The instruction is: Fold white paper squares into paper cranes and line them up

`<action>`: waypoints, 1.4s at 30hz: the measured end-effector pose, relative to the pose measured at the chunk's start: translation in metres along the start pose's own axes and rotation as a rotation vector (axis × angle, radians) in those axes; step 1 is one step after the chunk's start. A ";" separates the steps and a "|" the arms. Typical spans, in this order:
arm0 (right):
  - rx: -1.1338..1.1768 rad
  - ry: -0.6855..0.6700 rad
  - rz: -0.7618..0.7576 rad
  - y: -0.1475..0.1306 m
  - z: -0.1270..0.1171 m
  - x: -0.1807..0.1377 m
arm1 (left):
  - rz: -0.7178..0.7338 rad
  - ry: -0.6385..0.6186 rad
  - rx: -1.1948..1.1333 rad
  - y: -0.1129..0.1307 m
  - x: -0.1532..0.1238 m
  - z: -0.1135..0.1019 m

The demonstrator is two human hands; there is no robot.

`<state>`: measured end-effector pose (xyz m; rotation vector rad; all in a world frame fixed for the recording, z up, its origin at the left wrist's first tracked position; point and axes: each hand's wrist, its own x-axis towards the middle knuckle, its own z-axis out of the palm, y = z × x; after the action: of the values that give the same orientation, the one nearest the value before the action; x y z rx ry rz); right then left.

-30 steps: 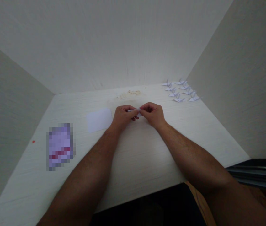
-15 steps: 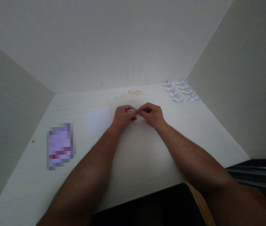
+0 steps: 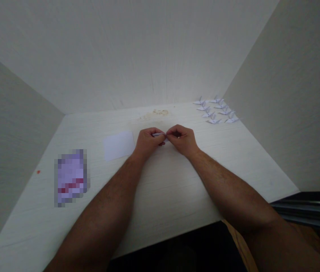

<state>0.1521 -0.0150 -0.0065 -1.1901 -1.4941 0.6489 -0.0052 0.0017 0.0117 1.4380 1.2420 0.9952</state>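
Pale folded paper lies crosswise just above the table, pinched at its left end by the left hand and at its right end by the right hand, fingertips almost meeting.

Pale lilac-white folded paper piece, pale lilac blank paper sheet, pale lilac-white paper cranes, off-white table with faint wood grain, brownish stain, small red dot, plain white walls
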 end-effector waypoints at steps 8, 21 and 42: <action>-0.034 -0.013 -0.105 0.006 0.000 -0.001 | -0.013 0.022 -0.013 -0.002 0.001 -0.001; 0.031 -0.064 -0.142 0.009 -0.003 0.002 | -0.029 -0.015 -0.085 -0.006 0.004 -0.003; 0.058 0.022 0.063 0.003 -0.003 0.003 | 0.073 -0.055 -0.080 -0.010 0.006 -0.004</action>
<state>0.1556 -0.0120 -0.0071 -1.2000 -1.4146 0.7144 -0.0099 0.0084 0.0024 1.4473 1.1048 1.0363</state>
